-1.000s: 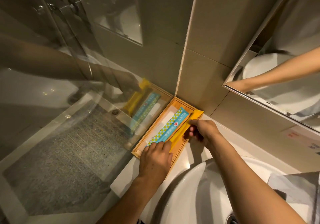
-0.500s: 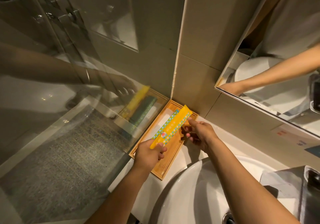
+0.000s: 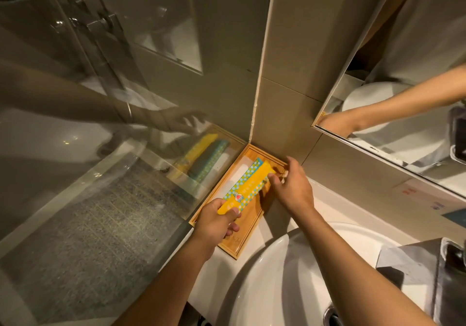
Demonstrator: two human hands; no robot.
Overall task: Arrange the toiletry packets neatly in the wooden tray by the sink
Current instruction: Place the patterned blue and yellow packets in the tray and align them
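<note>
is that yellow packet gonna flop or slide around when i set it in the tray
The yellow packet probably stays fairly stiff: held at one end by the left hand, it looks straight. Flat, so unlikely to roll. Its glossy wrapper may slide on the checked packet.

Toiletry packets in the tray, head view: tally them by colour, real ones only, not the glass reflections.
Yellow packet: 1, pinched at its near end by the left hand
Blue dotted packet: 1
White packet: 1
Total: 3, all over the wooden tray
</note>
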